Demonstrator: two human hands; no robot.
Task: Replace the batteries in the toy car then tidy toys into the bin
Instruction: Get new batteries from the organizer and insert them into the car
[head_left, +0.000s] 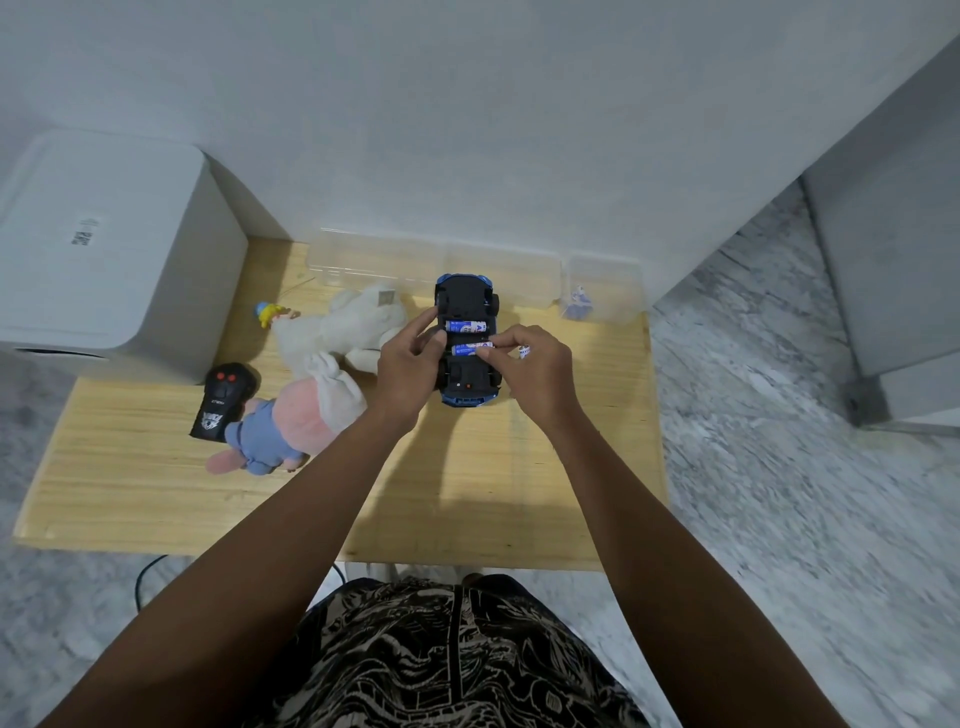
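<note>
A blue toy car (466, 299) lies upside down on the wooden table (467, 493), its black underside up and the battery bay uncovered. One blue battery (466, 327) sits in the far slot. My right hand (535, 371) pinches a second blue battery (470, 348) at the near slot; something small and white (524, 352) shows between its fingers. My left hand (408, 371) grips the car's left side with curled fingers. A clear plastic bin (498, 270) stands behind the car.
A black remote (221, 397), a pink-and-blue plush (275, 434), a white plush (343, 327) and a small yellow-blue toy (270, 312) lie at the left. A small clear box (602, 288) holds batteries at the back right. A white appliance (104, 249) overlaps the table's left corner.
</note>
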